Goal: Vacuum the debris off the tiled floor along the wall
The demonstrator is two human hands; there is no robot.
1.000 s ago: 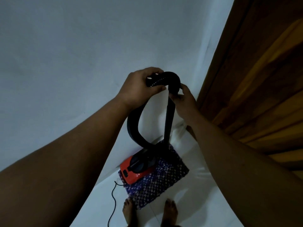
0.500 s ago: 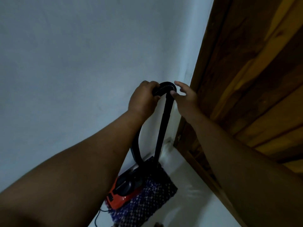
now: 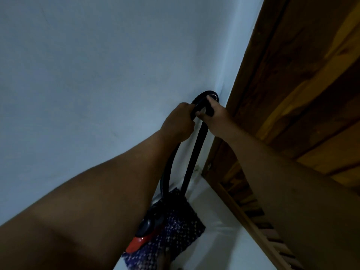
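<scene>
A black vacuum hose (image 3: 202, 98) loops up in front of the wall, and both my hands hold its top bend. My left hand (image 3: 178, 121) grips the left side of the loop. My right hand (image 3: 213, 114) curls round the right side, where a straight black tube (image 3: 192, 158) runs down. The red and black vacuum body (image 3: 144, 236) sits on the white tiled floor (image 3: 220, 242), half hidden by my left forearm. No debris is visible in this dim light.
A pale blue wall (image 3: 97, 75) fills the left and top. A wooden door (image 3: 311, 84) with a slatted lower panel stands at the right. A purple patterned mat (image 3: 175, 230) lies under the vacuum body in the corner.
The view has tilted up and my feet have left it. My right hand, with fingers spread half a second ago, now grips the hose bend. Both hands sit farther out toward the corner.
</scene>
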